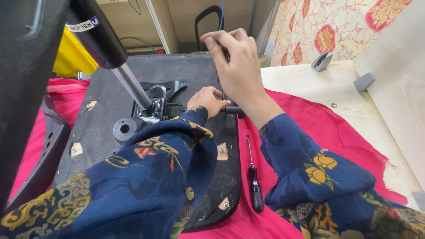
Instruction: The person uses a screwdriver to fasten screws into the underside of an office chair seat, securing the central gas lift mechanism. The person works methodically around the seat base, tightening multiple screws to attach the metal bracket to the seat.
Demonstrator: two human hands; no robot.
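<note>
Two hands work over an upturned chair seat (pixel 106 110) that lies on a red cloth (pixel 336 132) spread across the worktop. At the seat's left edge a black curved chair part (pixel 48 150) rests on the cloth, and a yellow object (pixel 73 55) shows beyond the seat's far left corner. A gas cylinder (pixel 110 48) — black above, bare metal below — slants down from the upper left into the black metal mechanism plate (pixel 159 99) bolted to the middle of the seat, with a round black socket (pixel 125 128) just beside it on the near side. The left hand (pixel 208 101) lies on the seat at the plate's right end, fingers curled together on a small black part; what exactly it pinches is hidden. Just above it the right hand (pixel 234 62) is raised near the seat's right edge, thumb and forefinger pressed together on a thin dark tool that runs down toward a black lever handle (pixel 233 109) — the tool's tip cannot be made out. Right of the seat's near edge, a screwdriver (pixel 254 177) with a black grip lies untouched on the cloth. Further right, bare pale wood of the worktop (pixel 354 115) carries a small screw (pixel 333 105), and two grey plastic brackets (pixel 322 61) sit toward the far right corner.
</note>
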